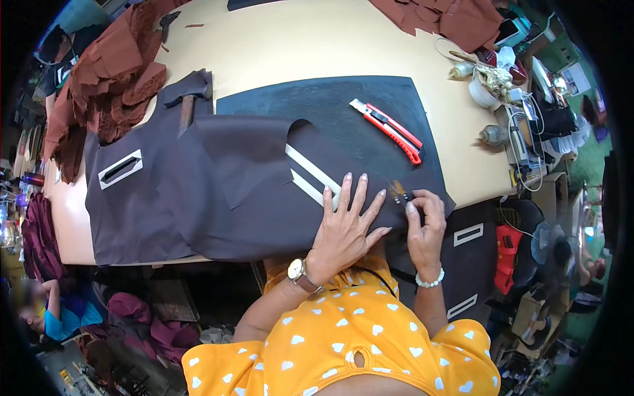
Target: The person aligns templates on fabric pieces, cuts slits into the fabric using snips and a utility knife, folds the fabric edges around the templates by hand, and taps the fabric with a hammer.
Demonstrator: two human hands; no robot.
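My left hand (350,224) lies flat with fingers spread on dark brown fabric (257,191). Its fingertips touch a white slotted rectangle (310,165) on the cloth, partly covered by the hand. Beside it, my right hand (426,228) is closed in a pinch at a small brown and black object (399,192) with pale bands, too blurred to name. A red utility knife (393,135) rests on the dark cutting mat (264,99) beyond my hands. Farther left, a hammer (187,109) lies on the fabric near another white rectangle (105,178) with a dark slot.
Reddish-brown cloth (105,72) is heaped at the table's left, with more (449,20) at the far right. A white pot (484,92), bottles and cords crowd the right edge. Dark cloth with white rectangles (469,234) hangs right of me. Another person (56,317) is at lower left.
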